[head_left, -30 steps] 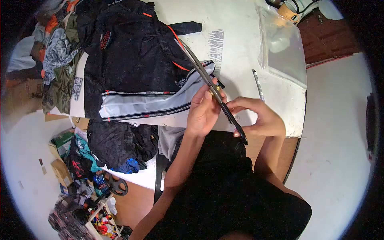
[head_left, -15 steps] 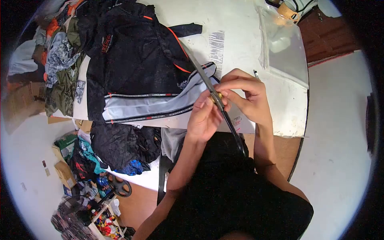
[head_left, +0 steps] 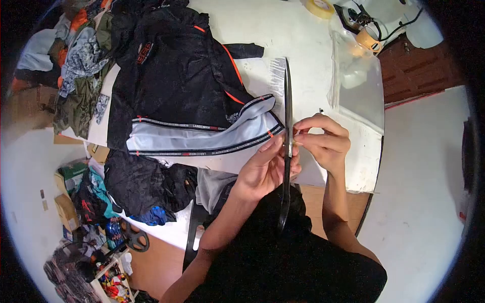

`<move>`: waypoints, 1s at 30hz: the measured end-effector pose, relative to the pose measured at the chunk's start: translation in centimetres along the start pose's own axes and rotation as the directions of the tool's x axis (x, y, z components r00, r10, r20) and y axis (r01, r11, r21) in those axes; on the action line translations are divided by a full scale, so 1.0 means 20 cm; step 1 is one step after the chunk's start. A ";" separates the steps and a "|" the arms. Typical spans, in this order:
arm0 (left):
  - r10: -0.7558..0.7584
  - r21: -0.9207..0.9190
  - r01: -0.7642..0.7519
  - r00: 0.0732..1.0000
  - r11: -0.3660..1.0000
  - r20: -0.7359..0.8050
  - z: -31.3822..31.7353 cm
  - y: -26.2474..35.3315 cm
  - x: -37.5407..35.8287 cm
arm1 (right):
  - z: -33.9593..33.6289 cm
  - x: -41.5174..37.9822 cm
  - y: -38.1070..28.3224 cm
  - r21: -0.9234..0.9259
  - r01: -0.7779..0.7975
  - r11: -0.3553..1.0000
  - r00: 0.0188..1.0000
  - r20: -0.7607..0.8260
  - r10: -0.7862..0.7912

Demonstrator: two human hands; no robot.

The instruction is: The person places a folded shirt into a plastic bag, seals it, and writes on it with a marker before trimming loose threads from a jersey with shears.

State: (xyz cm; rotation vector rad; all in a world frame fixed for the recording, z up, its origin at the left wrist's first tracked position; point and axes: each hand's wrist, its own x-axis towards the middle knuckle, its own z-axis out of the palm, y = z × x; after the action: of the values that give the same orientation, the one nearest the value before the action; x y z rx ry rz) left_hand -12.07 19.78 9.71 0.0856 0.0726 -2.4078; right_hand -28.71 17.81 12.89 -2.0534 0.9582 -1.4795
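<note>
A large pair of scissors [head_left: 287,106] stands upright in view, blades toward the far side and dark handles toward my body. It is seen nearly edge-on. My left hand [head_left: 260,171] is closed around its middle, near the pivot. From the other side, my right hand [head_left: 327,144] pinches at the pivot, where a small brass-coloured part shows between the fingertips. Just left of the blades lies a black garment [head_left: 172,76] with orange trim and a logo. Its light grey inner band [head_left: 192,139], edged with lettered tape, is folded outward toward me.
Clear plastic sheets [head_left: 358,86] lie on the white table [head_left: 237,25] at right. Behind them are tape rolls [head_left: 369,39] and black cables. Piled clothes [head_left: 81,60] cover the far left. Dark fabric [head_left: 146,187] and a crate [head_left: 108,283] are below the table's left side.
The scissors have turned from a leftward slant to nearly upright and edge-on. Both hands have shifted slightly right and toward me, still at the pivot. The camera view has shifted a little.
</note>
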 end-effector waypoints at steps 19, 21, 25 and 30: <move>0.494 0.497 -0.409 0.868 0.765 -0.047 0.02 0.07 -0.02 | 0.17 -0.27 -0.18 0.512 -0.538 0.669 0.822 0.145 0.550; 0.493 0.538 -0.372 0.865 0.756 -0.095 0.04 0.08 -0.03 | 0.19 -0.30 -0.16 0.551 -0.551 0.626 0.820 0.221 0.527; 0.512 0.529 -0.387 0.852 0.755 -0.107 0.06 0.08 -0.05 | 0.20 -0.30 -0.16 0.705 -0.586 0.399 0.780 0.357 0.514; 0.504 0.494 -0.405 0.860 0.769 -0.079 0.08 0.11 -0.02 | 0.26 -0.32 -0.11 0.794 -0.509 0.331 0.814 0.319 0.486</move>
State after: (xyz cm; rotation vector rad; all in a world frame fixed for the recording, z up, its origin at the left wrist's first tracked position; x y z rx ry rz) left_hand -10.42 18.35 11.19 0.5198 -0.3930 -1.8660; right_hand -24.39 23.81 8.60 -0.8866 0.5403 -1.1792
